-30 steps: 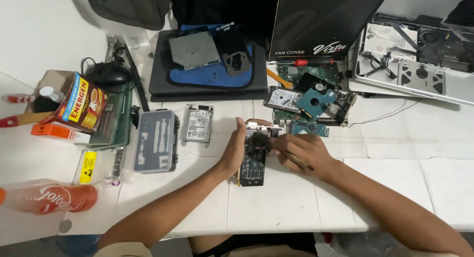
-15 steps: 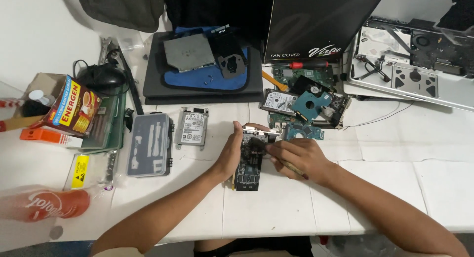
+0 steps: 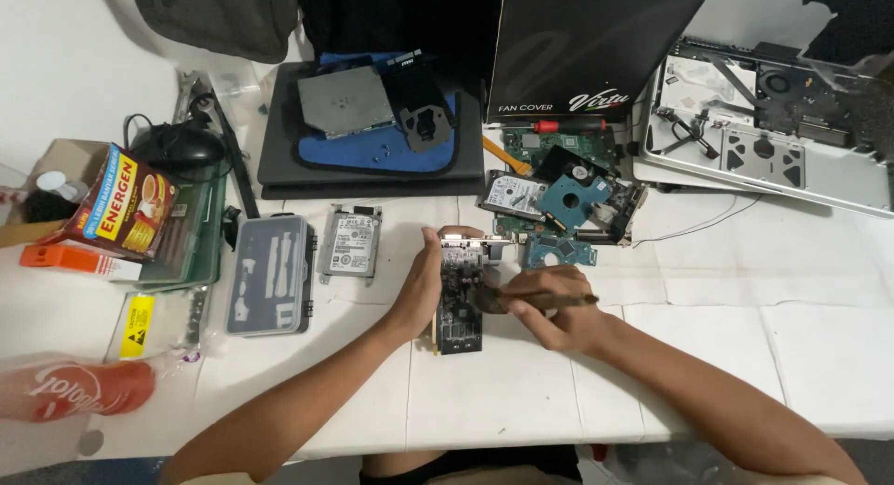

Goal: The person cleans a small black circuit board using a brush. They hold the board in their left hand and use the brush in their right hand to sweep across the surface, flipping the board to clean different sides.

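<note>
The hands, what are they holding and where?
Right hand grips a brush by its handle; left hand steadies the circuit board along its left edge.

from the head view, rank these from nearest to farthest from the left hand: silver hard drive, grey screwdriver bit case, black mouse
1. Silver hard drive, just left of the left hand.
2. Grey screwdriver bit case, further left.
3. Black mouse, far upper left.

Bare tabletop (image 3: 521,392) lay open below the circuit card (image 3: 460,303). Approach blocked above by stacked drive boards (image 3: 559,201), at left by hard drive (image 3: 351,243) and bit case (image 3: 271,274).
</note>
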